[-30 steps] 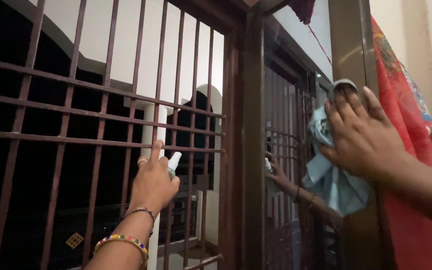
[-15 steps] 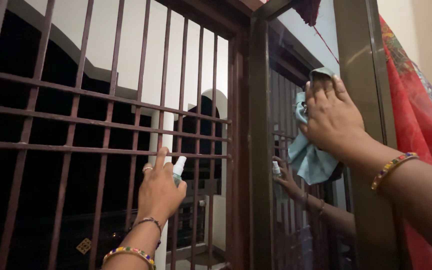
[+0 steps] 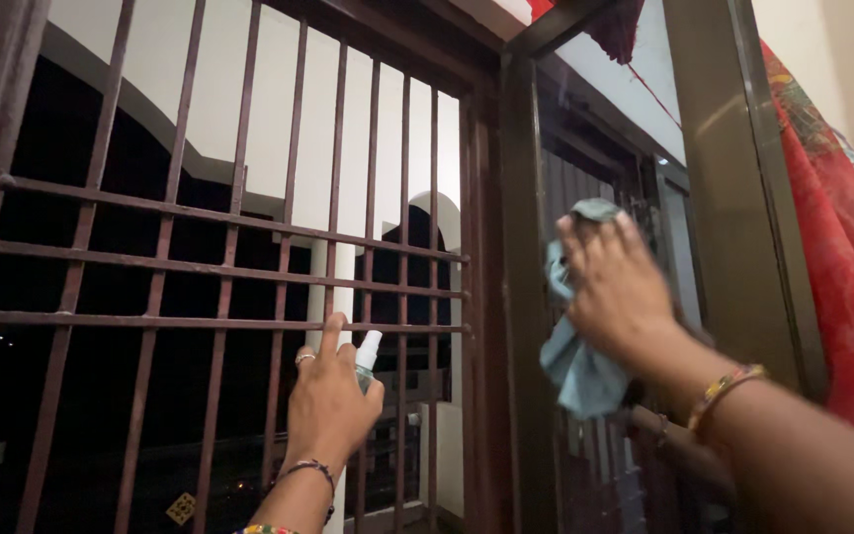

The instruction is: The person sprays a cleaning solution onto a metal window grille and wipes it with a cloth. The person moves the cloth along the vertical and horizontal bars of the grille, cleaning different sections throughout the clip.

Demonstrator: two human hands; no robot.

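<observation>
The left hand [image 3: 331, 396] is up by the brown window bars [image 3: 219, 257]. It is wrapped around a small spray bottle [image 3: 366, 358]. Only the white top of the bottle and a bit of its green body show. The rest is hidden behind the fingers. One finger points straight up, beside the white top. There is a ring on another finger and a thin band on the wrist. A bright bead bangle [image 3: 262, 529] is cut off at the bottom edge.

The right hand [image 3: 613, 292] is pressed flat on a light blue cloth [image 3: 577, 371]. The cloth is against the glass pane [image 3: 635, 129] of the window, which sits in a dark frame [image 3: 521, 297]. The hand is blurry, so the fingers are hard to tell apart. It covers the middle of the cloth. A bit of cloth peeks out above the fingertips, and a bigger part hangs down under the palm. A bead bangle [image 3: 728, 391] sits on this wrist.

The glass acts like a mirror. It shows more bars, but the lower part is too dark to make out.

A red curtain [image 3: 847, 287] hangs at the right, and the edge cuts it off. Outside the bars it is dark, with a white arch [image 3: 289, 109] up high.
</observation>
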